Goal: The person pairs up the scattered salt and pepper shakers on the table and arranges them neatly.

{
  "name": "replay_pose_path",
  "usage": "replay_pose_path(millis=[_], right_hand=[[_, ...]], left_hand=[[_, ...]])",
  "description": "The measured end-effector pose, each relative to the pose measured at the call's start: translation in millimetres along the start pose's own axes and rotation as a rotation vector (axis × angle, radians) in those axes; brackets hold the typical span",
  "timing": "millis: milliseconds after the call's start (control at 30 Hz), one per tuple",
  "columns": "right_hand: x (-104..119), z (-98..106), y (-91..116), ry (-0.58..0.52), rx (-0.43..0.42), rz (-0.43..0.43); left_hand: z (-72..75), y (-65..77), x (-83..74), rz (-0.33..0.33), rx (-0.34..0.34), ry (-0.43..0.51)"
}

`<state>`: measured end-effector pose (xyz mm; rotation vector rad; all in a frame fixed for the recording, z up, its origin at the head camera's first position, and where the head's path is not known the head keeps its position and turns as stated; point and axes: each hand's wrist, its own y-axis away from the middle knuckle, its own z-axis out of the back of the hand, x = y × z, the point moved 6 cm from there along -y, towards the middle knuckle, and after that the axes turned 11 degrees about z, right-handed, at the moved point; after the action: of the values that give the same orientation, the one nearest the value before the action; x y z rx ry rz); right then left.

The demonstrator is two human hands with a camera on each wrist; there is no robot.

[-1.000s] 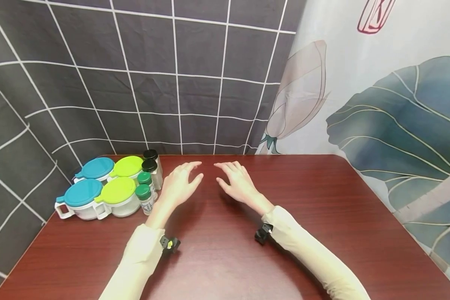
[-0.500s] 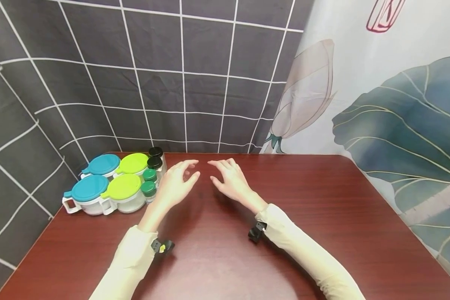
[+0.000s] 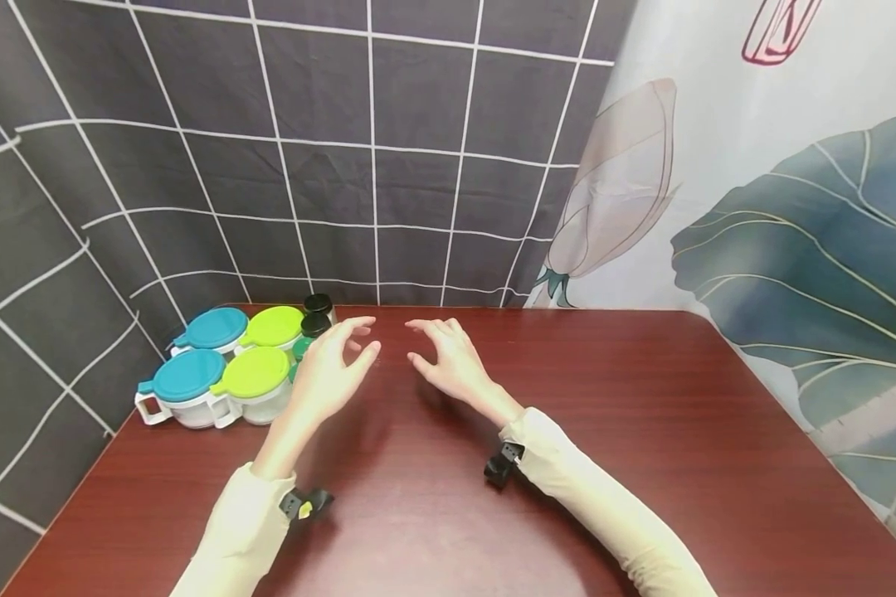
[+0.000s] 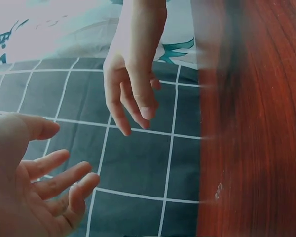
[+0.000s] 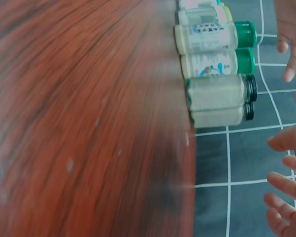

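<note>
My left hand point(image 3: 327, 371) hovers over the table with fingers loosely bent and thumb apart, holding nothing. It overlaps the green-lidded shaker bottles point(image 3: 299, 350) in the head view, hiding most of them. My right hand point(image 3: 451, 363) hovers to its right, also holding nothing, the two sets of fingertips facing across a gap. Jars with black lids point(image 3: 317, 323) stand just behind the left hand. The right wrist view shows a green-lidded shaker bottle point(image 5: 207, 38) with a printed label and a black-lidded jar point(image 5: 217, 92) of pale contents.
Left of the bottles stand white-handled seasoning pots, two with blue lids point(image 3: 190, 375) and two with lime lids point(image 3: 252, 371). The dark red wooden table point(image 3: 605, 398) meets a grey checked cloth point(image 3: 418, 191) at the back. A floral cloth point(image 3: 776, 249) hangs at the right.
The view has shifted slightly, so the pots sit farther right in it. My left hand has moved left, now covering the green-lidded bottles. My right hand has also drifted left.
</note>
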<state>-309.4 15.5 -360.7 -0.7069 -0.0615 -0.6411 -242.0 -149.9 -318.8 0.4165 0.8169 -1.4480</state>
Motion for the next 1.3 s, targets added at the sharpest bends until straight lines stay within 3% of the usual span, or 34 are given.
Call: replay_pose_path(millis=[300,467,633,933,1300], right_hand=[[4.3,-8.7,-7.9,-0.118,-0.013,-0.036],[5.9,-12.7,-11.4,-0.185,-0.003,-0.076],[11.6,-13.8,-16.1,-0.201,0.014,-0.095],[23.3,-17.9,-25.5,-0.213,0.048,-0.099],[30.9,-23.8,-33.5,-0.217,0.055,-0.069]], left_hand=[[13.1,-1.7,10.0,0.017,-0.022,0.083],[20.0,-1.8,16.9,0.065,0.008,0.1],[28.2,-1.0,23.6,0.109,0.032,0.11],[39.3,1.5,30.5,0.085,-0.004,0.133],[51.1,3.6,40.4,0.104,-0.041,0.117]])
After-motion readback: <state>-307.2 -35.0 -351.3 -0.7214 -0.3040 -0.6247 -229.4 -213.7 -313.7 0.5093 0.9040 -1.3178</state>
